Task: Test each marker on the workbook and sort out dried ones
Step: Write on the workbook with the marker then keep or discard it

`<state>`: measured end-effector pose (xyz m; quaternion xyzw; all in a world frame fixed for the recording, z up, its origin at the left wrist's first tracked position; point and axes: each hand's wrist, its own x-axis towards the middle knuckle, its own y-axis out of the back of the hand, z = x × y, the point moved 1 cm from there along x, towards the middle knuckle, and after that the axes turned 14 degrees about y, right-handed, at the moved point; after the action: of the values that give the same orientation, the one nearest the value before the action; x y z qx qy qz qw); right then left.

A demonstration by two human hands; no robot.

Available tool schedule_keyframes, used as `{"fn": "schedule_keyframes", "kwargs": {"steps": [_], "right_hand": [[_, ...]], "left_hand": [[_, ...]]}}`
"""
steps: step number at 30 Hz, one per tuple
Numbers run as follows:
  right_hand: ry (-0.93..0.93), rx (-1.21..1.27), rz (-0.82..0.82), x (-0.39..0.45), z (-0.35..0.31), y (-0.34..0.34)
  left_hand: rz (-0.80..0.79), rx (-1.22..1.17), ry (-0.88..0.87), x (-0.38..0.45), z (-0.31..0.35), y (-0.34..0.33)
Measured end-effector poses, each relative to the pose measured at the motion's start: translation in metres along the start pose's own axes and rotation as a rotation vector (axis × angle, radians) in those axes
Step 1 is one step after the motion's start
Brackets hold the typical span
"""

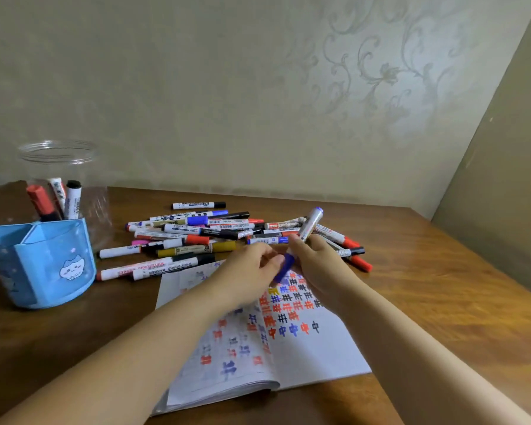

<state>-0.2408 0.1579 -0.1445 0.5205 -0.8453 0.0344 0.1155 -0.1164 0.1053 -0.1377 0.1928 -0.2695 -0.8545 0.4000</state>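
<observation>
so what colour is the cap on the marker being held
Blue: the marker in the right hand has a blue cap, pinched by the left hand. Head view.

The table is brown wood with wavy grain and a soft shine. The workbook has thin white matt paper pages. The markers in the far pile look like smooth, shiny plastic. On the left, the blue pen holder is smooth plastic, and the jar behind it is clear, see-through plastic. The wall has matt paper with a raised swirly pattern.
</observation>
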Motion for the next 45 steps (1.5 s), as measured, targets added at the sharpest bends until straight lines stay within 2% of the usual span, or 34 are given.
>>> {"fn": "schedule_keyframes", "kwargs": {"steps": [2, 5, 6, 7, 9, 10, 11, 13, 15, 17, 19, 22, 23, 25, 27, 31, 35, 37, 38, 40, 43, 45], "right_hand": [[-0.02, -0.132, 0.007, -0.001, 0.006, 0.002], [-0.032, -0.362, -0.039, -0.003, 0.005, 0.005], [0.0, -0.514, -0.051, -0.005, 0.002, 0.009], [0.09, -0.741, -0.048, -0.008, 0.001, 0.014], [0.499, -1.199, -0.038, -0.014, -0.007, 0.021], [0.68, -1.316, -0.109, -0.016, -0.007, 0.021], [0.792, -1.371, -0.21, -0.015, -0.004, 0.02], [0.784, -1.362, -0.392, -0.013, 0.0, 0.014], [0.755, -1.382, -0.464, -0.014, 0.001, 0.008], [0.821, -1.467, -0.514, -0.013, -0.001, 0.008], [0.814, -1.452, -0.561, -0.012, -0.003, 0.009], [0.828, -1.406, -0.531, -0.013, -0.007, 0.006], [0.747, -1.417, -0.51, -0.012, -0.01, 0.005], [0.416, -1.339, -0.524, -0.012, -0.011, 0.007], [0.211, -1.039, -0.471, -0.013, -0.009, 0.017], [0.118, -0.775, -0.334, -0.027, -0.011, 0.04], [-0.044, -0.153, -0.094, -0.046, -0.008, 0.049], [-0.135, 0.213, -0.042, -0.055, -0.006, 0.051], [-0.148, 0.305, -0.031, -0.059, -0.004, 0.051], [-0.103, 0.259, -0.023, -0.065, 0.005, 0.05], [0.046, -0.073, -0.016, -0.071, 0.016, 0.051], [0.115, -0.196, -0.01, -0.073, 0.018, 0.052]], "left_hand": [[-0.058, -0.003, -0.018, 0.003, 0.004, -0.008], [0.013, 0.132, -0.005, 0.008, 0.001, -0.008], [0.042, 0.179, -0.001, 0.01, -0.002, -0.006], [0.058, 0.218, -0.01, 0.011, -0.004, -0.002], [0.046, 0.294, -0.04, 0.013, -0.006, 0.003], [0.03, 0.327, -0.059, 0.013, -0.007, 0.004], [0.013, 0.354, -0.081, 0.013, -0.007, 0.005], [-0.017, 0.41, -0.108, 0.012, -0.006, 0.002], [-0.039, 0.485, -0.121, 0.009, -0.007, 0.0], [-0.052, 0.53, -0.121, 0.006, -0.013, 0.002], [-0.062, 0.532, -0.121, 0.003, -0.018, 0.007], [-0.056, 0.532, -0.149, 0.004, -0.019, 0.012], [-0.046, 0.541, -0.153, 0.005, -0.018, 0.013], [-0.04, 0.545, -0.146, 0.005, -0.019, 0.016], [-0.039, 0.539, -0.15, 0.003, -0.021, 0.018], [-0.015, 0.516, -0.211, 0.002, -0.024, 0.014], [0.017, 0.525, -0.284, 0.002, -0.023, 0.003], [0.011, 0.531, -0.295, 0.0, -0.023, -0.003], [0.01, 0.511, -0.301, -0.002, -0.024, -0.006], [0.016, 0.468, -0.309, -0.006, -0.024, -0.012], [0.045, 0.473, -0.278, -0.007, -0.03, -0.018], [0.06, 0.443, -0.26, -0.007, -0.037, -0.02]]}}
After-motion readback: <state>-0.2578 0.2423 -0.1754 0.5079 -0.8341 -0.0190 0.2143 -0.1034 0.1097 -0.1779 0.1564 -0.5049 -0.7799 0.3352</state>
